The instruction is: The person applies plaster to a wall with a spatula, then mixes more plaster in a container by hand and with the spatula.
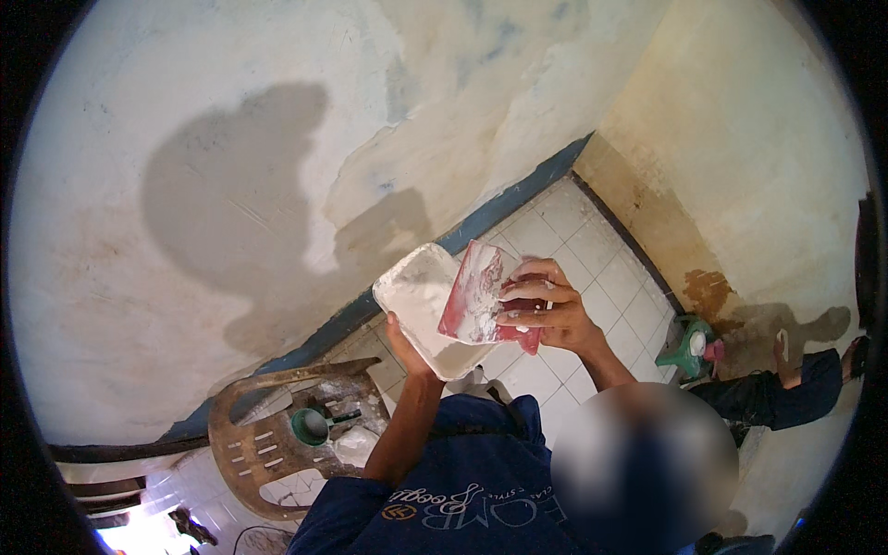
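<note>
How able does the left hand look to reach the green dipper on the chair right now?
Probably not: the left hand is occupied holding the white tray. Otherwise the way looks fairly open, with the green dipper sitting uncovered on the brown chair.

Patchy walls (pixel 527 111); tiled floor (pixel 599 242); brown chair (pixel 276 414)

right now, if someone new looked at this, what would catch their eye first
Probably the red spreader smeared with white paste, held mid-picture by the right hand, overlapping in view the white tray in the left hand. Next, the big dark shadow on the patchy wall, upper left. Lower left, a green dipper sits on a brown chair.
</note>
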The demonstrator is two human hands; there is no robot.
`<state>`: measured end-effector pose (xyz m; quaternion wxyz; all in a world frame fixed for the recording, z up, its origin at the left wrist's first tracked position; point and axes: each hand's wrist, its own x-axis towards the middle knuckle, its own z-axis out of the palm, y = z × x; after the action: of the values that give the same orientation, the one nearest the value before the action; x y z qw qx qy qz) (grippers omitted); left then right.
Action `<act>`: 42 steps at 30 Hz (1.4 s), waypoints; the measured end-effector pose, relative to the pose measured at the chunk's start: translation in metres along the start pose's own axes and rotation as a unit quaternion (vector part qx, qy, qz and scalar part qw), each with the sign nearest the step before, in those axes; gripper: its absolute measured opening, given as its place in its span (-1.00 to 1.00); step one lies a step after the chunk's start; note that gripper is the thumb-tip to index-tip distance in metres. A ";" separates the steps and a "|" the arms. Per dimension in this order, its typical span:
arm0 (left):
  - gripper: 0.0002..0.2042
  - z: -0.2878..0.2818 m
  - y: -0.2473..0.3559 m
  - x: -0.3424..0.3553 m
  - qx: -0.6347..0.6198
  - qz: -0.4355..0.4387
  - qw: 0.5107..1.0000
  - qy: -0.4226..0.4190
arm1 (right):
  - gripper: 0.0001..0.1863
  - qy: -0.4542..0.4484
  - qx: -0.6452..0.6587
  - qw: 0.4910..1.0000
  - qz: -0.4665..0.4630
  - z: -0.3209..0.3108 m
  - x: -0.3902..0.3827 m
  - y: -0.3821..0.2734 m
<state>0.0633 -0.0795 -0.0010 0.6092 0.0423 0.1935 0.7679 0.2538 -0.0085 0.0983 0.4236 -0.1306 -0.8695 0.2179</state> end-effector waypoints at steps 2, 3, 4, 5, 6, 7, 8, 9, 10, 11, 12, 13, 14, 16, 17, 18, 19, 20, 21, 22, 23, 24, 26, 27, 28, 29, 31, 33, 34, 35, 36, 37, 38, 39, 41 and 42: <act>-0.29 0.000 0.000 0.002 -0.024 -0.011 1.000 -0.006 | -0.50 -0.040 -0.022 0.999 0.004 -0.002 -0.006 0.006; -0.30 0.004 0.002 0.002 -0.022 -0.009 1.000 -0.008 | -0.50 -0.040 -0.023 0.999 0.005 -0.002 -0.009 0.008; -0.30 0.007 0.003 0.003 -0.021 -0.007 1.000 -0.010 | -0.50 -0.053 -0.012 0.999 0.006 -0.001 -0.011 0.010; -0.30 0.008 0.002 0.005 -0.021 -0.006 1.000 -0.010 | -0.50 -0.066 -0.001 0.998 0.006 -0.002 -0.011 0.014; -0.30 0.008 0.002 0.008 -0.020 -0.004 1.000 -0.014 | -0.50 -0.067 0.000 0.998 0.005 -0.003 -0.012 0.017; -0.29 0.009 0.002 0.010 -0.020 -0.003 1.000 -0.018 | -0.49 -0.075 0.021 0.997 0.000 -0.002 -0.013 0.021; -0.29 0.009 0.003 0.010 -0.019 -0.003 1.000 -0.017 | -0.48 -0.083 0.042 0.996 -0.002 -0.001 -0.014 0.022; -0.28 0.009 0.005 0.009 -0.016 -0.009 0.999 -0.027 | -0.48 -0.083 0.042 0.996 -0.002 0.000 -0.015 0.024; -0.28 0.010 0.006 0.009 -0.014 -0.015 0.999 -0.036 | -0.47 -0.096 0.038 0.995 -0.005 0.000 -0.015 0.027; -0.28 0.011 0.007 0.008 -0.014 -0.014 0.999 -0.036 | -0.46 -0.110 0.033 0.993 -0.008 -0.001 -0.014 0.029; -0.27 0.013 0.009 0.008 -0.005 -0.009 1.000 -0.029 | -0.46 -0.110 0.033 0.993 -0.009 -0.002 -0.012 0.031; -0.26 0.013 0.009 0.007 0.004 -0.004 1.000 -0.022 | -0.45 -0.118 0.036 0.992 -0.009 -0.002 -0.011 0.033; -0.26 0.010 0.009 0.008 0.004 -0.003 1.000 -0.023 | -0.45 -0.127 0.038 0.991 -0.010 -0.004 -0.009 0.035; -0.27 0.001 0.007 0.010 0.001 -0.012 1.000 -0.013 | -0.45 -0.130 0.033 0.991 -0.011 -0.007 -0.008 0.038; -0.27 0.001 0.007 0.010 0.001 -0.012 1.000 -0.014 | -0.46 -0.133 0.028 0.991 -0.010 -0.008 -0.008 0.039; -0.26 0.000 0.008 0.009 -0.011 -0.022 0.999 -0.029 | -0.46 -0.133 0.028 0.991 -0.010 -0.008 -0.008 0.040; -0.25 0.000 0.008 0.008 -0.022 -0.031 0.998 -0.043 | -0.47 -0.124 0.024 0.992 -0.011 -0.008 -0.007 0.039; -0.25 0.001 0.009 0.008 -0.022 -0.030 0.998 -0.044 | -0.48 -0.116 0.021 0.993 -0.012 -0.009 -0.006 0.040; -0.26 0.003 0.010 0.008 -0.016 -0.029 0.999 -0.040 | -0.48 -0.117 0.021 0.993 -0.013 -0.010 -0.004 0.041; -0.26 0.003 0.011 0.008 -0.010 -0.028 0.999 -0.036 | -0.49 -0.113 0.017 0.993 -0.021 -0.010 -0.003 0.042; -0.26 0.001 0.012 0.008 -0.009 -0.027 0.999 -0.036 | -0.50 -0.109 0.013 0.994 -0.029 -0.009 -0.003 0.042; -0.26 -0.001 0.012 0.008 -0.010 -0.025 0.999 -0.032 | -0.50 -0.109 0.013 0.993 -0.029 -0.008 -0.002 0.041; -0.26 -0.001 0.012 0.007 -0.011 -0.025 0.999 -0.029 | -0.52 -0.107 0.009 0.994 -0.024 -0.009 -0.001 0.040; -0.26 0.001 0.012 0.007 -0.011 -0.022 0.999 -0.030 | -0.52 -0.107 0.008 0.994 -0.024 -0.010 0.000 0.041; -0.26 0.003 0.013 0.007 -0.011 -0.020 0.999 -0.030 | -0.54 -0.103 0.005 0.994 -0.024 -0.012 0.000 0.043; -0.26 0.004 0.015 0.004 -0.010 -0.020 0.999 -0.030 | -0.56 -0.098 0.003 0.995 -0.025 -0.011 -0.002 0.044; -0.26 0.003 0.019 -0.003 0.000 -0.041 0.999 -0.032 | -0.57 -0.082 -0.007 0.996 -0.023 -0.008 -0.005 0.044; -0.26 0.000 0.017 0.000 -0.001 -0.034 0.999 -0.026 | -0.59 -0.067 -0.017 0.997 -0.023 -0.011 -0.001 0.049; -0.25 -0.001 0.016 0.002 -0.002 -0.028 0.999 -0.020 | -0.60 -0.068 -0.013 0.997 -0.021 -0.013 0.001 0.050; -0.25 -0.003 0.017 0.001 -0.002 -0.028 0.999 -0.021 | -0.61 -0.068 -0.009 0.997 -0.017 -0.013 0.001 0.051; -0.25 -0.005 0.018 0.000 -0.002 -0.033 0.999 -0.036 | -0.61 -0.068 -0.010 0.997 -0.018 -0.013 0.000 0.054; -0.25 -0.006 0.018 0.000 -0.003 -0.038 0.998 -0.051 | -0.61 -0.045 -0.027 0.998 -0.026 -0.013 -0.001 0.057; -0.25 -0.009 0.019 0.000 -0.003 -0.039 0.998 -0.051 | -0.62 -0.023 -0.043 0.998 -0.031 -0.011 -0.003 0.060; -0.25 -0.012 0.019 0.000 0.012 -0.035 0.999 -0.040 | -0.62 -0.023 -0.043 0.998 -0.030 -0.010 -0.004 0.062; -0.25 -0.012 0.019 0.000 0.027 -0.031 0.999 -0.030 | -0.66 0.003 -0.074 0.997 -0.025 -0.010 -0.003 0.065; -0.25 -0.009 0.017 -0.001 0.023 -0.027 0.999 -0.021 | -0.70 0.013 -0.084 0.996 -0.030 -0.013 -0.004 0.071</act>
<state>0.0449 -0.0855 -0.0031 0.6322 0.0678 0.1995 0.7456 0.2696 0.0551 0.0684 0.4282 -0.1427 -0.8829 0.1293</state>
